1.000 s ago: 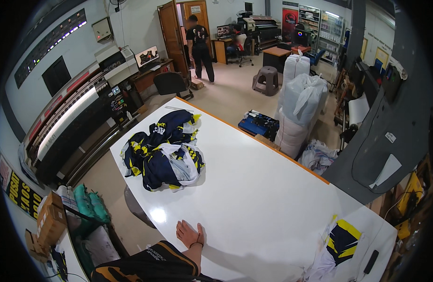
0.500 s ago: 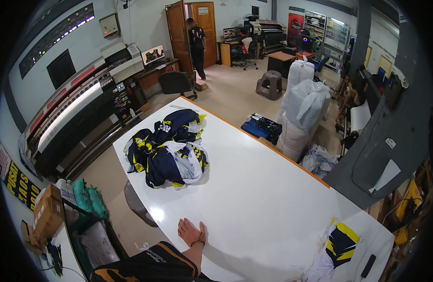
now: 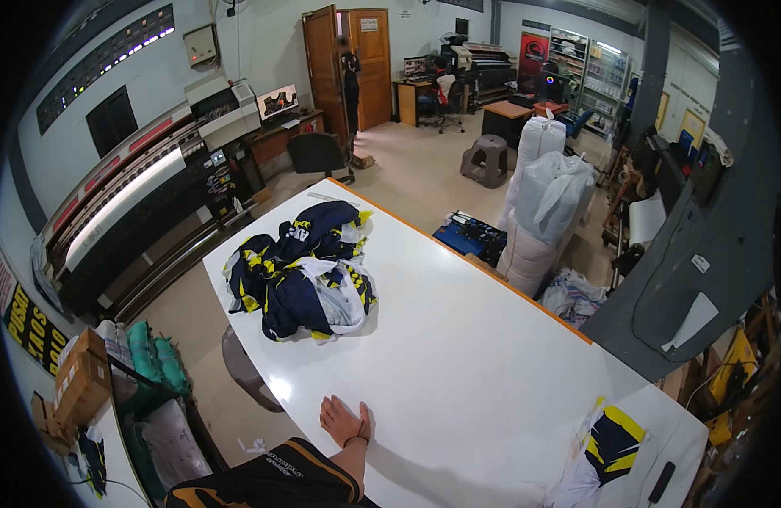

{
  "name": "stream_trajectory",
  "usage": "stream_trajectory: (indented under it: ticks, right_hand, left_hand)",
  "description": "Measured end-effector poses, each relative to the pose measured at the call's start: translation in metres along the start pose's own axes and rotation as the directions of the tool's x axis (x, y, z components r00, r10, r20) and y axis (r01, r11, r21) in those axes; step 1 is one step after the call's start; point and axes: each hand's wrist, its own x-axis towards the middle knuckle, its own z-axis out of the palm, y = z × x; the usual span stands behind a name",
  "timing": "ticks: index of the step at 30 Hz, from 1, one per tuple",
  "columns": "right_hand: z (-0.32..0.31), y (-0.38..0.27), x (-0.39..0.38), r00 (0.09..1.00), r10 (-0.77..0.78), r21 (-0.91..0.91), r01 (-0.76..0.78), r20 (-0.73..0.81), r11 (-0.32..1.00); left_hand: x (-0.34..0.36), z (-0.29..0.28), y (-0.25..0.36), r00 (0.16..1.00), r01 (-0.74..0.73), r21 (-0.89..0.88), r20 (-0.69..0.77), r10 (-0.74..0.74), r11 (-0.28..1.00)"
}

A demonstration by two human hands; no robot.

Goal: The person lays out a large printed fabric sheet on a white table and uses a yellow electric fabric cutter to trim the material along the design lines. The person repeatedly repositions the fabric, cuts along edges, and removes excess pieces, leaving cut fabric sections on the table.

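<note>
My left hand [image 3: 346,421] lies palm down on the white tabletop [image 3: 458,339], fingers spread, with nothing in it. A dark band circles its wrist. Nearest to it, farther up the table, is a crumpled heap of navy, yellow and white printed garments [image 3: 301,292]. At the table's right end lies a navy and yellow fabric piece [image 3: 615,440], beside white fabric [image 3: 577,478]. Close to that rests a slim black object [image 3: 661,483], its kind unclear. My right hand is out of the picture.
Wrapped white bundles [image 3: 534,212] stand past the table's far edge, near a grey pillar [image 3: 695,271]. A stool [image 3: 251,372] is partly under the left edge. A large printer [image 3: 136,195] runs along the left wall. A person [image 3: 351,89] stands by the open door.
The person by the door has moved slightly left, partly into the doorway behind the door's edge. My left hand and the fabrics stay in place; the view has shifted slightly.
</note>
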Motion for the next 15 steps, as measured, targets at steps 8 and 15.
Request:
stream_trajectory:
  ticks: [8,15]
  right_hand:
    - [-0.002,-0.006,-0.007,0.994,0.106,-0.088,-0.106,0.003,0.99]
    - [-0.013,-0.018,-0.004,0.996,0.089,-0.027,-0.089,-0.011,0.996]
  left_hand:
    - [0.001,0.008,-0.004,0.999,-0.02,0.019,-0.041,0.021,1.0]
    - [0.0,0.005,-0.003,1.0,0.009,-0.028,-0.007,-0.009,1.0]
